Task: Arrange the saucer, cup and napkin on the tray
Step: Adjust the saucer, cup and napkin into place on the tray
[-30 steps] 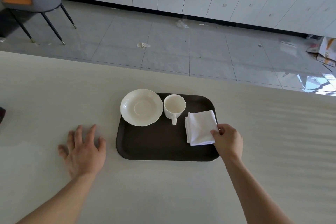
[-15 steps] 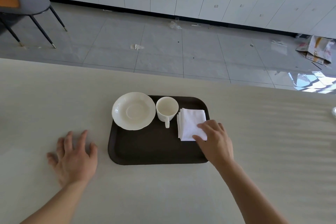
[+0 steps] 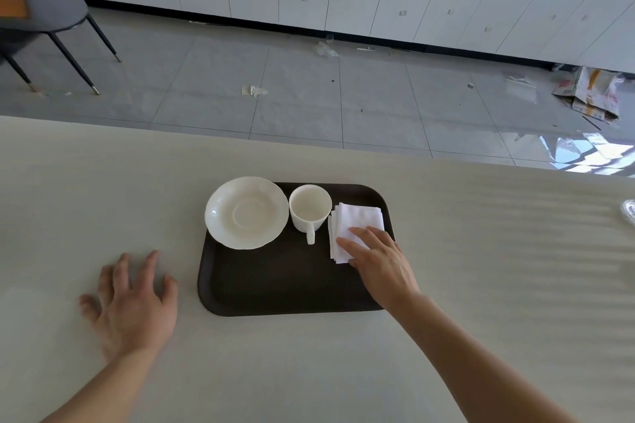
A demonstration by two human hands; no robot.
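Observation:
A dark brown tray (image 3: 281,285) lies on the pale table. On its far left corner rests a white saucer (image 3: 246,212), overhanging the tray's left rim. A white cup (image 3: 309,209) stands upright beside it, handle pointing toward me. A folded white napkin (image 3: 354,220) lies at the tray's far right. My right hand (image 3: 378,257) rests flat on the napkin's near half, fingers spread and covering part of it. My left hand (image 3: 132,306) lies palm down on the table left of the tray, fingers apart, holding nothing.
The table's far edge (image 3: 309,144) drops to a tiled floor with scraps of litter. A grey chair (image 3: 44,3) stands at the far left. White cabinets line the back wall. A clear object (image 3: 629,220) shows at the table's right edge.
My right hand moved from pinching the napkin's near right corner to lying flat on top of it. The napkin has turned squarer to the tray. My left hand stayed on the table.

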